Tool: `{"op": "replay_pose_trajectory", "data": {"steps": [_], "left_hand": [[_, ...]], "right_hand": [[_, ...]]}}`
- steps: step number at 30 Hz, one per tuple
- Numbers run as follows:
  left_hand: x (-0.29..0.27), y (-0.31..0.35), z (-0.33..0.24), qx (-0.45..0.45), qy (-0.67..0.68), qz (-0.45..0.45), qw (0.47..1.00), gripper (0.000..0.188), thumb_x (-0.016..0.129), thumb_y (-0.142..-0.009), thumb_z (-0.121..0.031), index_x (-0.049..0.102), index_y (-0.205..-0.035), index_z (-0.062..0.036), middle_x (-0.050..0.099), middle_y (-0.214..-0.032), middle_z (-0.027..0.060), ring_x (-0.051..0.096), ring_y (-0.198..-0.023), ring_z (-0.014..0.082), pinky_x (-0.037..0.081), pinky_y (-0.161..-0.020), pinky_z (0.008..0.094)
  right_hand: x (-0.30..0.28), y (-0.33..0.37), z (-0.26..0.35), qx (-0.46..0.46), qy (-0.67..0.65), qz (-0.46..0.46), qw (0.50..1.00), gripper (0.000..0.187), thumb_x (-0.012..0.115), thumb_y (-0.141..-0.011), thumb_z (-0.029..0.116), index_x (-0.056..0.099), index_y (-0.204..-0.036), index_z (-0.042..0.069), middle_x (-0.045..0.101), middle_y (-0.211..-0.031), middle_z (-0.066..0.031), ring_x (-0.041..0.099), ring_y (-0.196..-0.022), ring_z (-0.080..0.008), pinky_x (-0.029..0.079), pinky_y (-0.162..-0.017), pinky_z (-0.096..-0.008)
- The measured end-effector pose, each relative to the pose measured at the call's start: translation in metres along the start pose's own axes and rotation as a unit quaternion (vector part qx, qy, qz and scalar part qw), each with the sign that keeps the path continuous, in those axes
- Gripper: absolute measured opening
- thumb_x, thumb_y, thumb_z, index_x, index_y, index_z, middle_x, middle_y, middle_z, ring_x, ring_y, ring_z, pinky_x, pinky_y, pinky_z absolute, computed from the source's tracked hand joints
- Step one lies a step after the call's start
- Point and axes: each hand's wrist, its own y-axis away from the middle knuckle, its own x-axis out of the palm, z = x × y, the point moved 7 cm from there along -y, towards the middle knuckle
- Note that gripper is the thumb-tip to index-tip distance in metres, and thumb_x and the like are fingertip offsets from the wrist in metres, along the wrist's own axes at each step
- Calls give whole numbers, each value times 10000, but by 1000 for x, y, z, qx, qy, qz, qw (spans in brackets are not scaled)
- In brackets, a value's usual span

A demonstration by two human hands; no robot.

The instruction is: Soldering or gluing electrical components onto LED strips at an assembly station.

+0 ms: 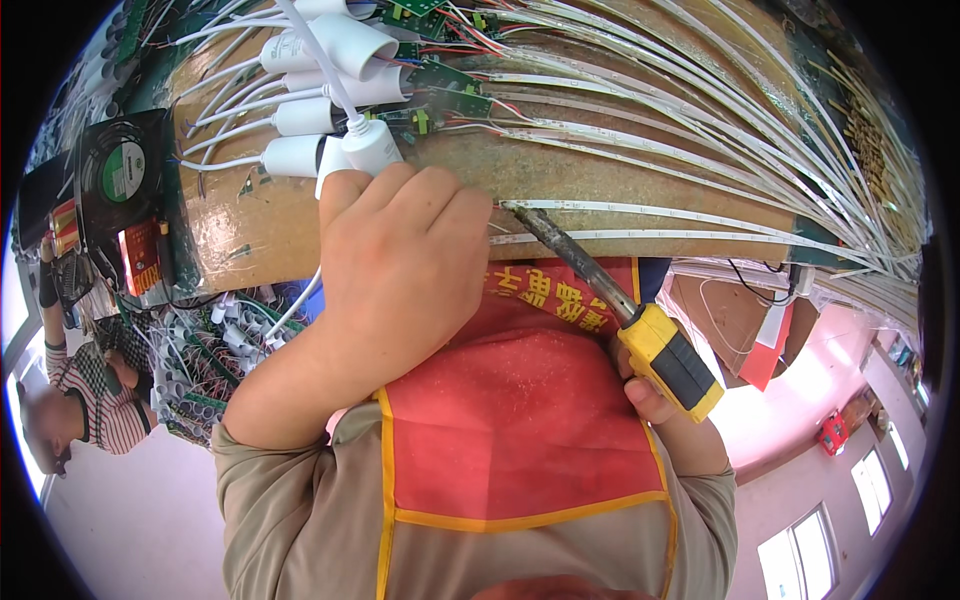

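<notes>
My left hand is closed over the near edge of the table, its fingers curled down and hiding what they hold. Just beyond its knuckles is a white plastic lamp cap with a white cable running up from it. My right hand grips a soldering iron by its yellow and black handle. The iron's dark metal barrel slants up and left, with its tip beside my left fingers, at the end of a white LED strip. Whether the tip touches the strip I cannot tell.
More white lamp caps with cables, green circuit boards and long LED strips lie across the brown table. A black fan stands at the left. Below it are piled caps and boards; another person is further left.
</notes>
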Motion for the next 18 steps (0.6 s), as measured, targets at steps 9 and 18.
{"op": "replay_pose_trajectory", "data": {"steps": [9,18], "left_hand": [[0,0,0,-5,-10,10,1000,158,758,-783,-70,708,-915,-142,645,-846,-5,615,-790,217,399,-733,383],[1,0,0,-5,-6,3,1000,159,758,-789,-70,707,-919,-147,646,-845,-6,616,-787,218,399,-736,382]], "right_hand": [[-2,2,3,-41,-9,-21,999,258,751,-870,263,685,-945,26,639,-790,-91,634,-687,-319,525,-649,-391],[-4,9,-1,-23,17,-22,999,311,754,-857,303,696,-990,28,664,-842,-114,654,-715,-342,528,-650,-401]]}}
